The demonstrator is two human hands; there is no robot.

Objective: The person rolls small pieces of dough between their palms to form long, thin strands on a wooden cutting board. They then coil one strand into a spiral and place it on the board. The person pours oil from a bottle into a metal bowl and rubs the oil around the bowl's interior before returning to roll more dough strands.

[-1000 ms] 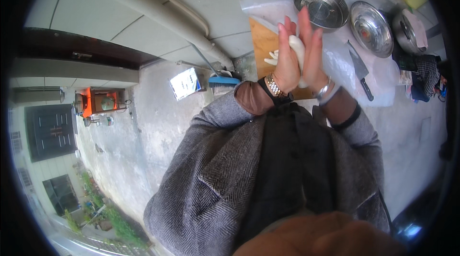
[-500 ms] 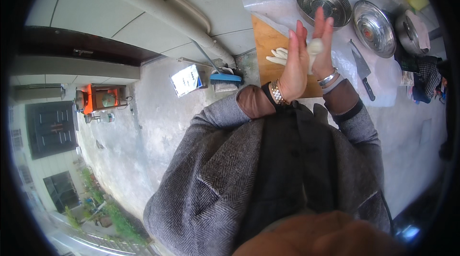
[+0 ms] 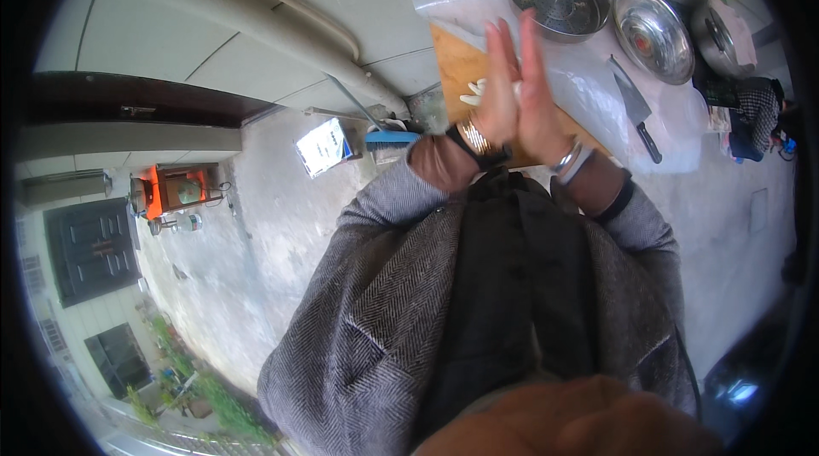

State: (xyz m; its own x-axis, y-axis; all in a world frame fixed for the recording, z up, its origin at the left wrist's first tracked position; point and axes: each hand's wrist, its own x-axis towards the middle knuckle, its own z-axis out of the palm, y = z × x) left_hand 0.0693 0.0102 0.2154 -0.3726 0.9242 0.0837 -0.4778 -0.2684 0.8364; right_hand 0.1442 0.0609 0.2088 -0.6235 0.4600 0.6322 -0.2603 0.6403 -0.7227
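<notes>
Both forearms rise from the lower middle of the frame in grey herringbone sleeves pushed back from the wrists, and meet in the upper centre. The left hand [image 3: 496, 98] and the right hand [image 3: 539, 93] stand palm to palm, fingers straight and pointing toward the top of the frame, with what seems to be something pale pressed between them, though the view is too small to be sure. Bands circle both wrists.
</notes>
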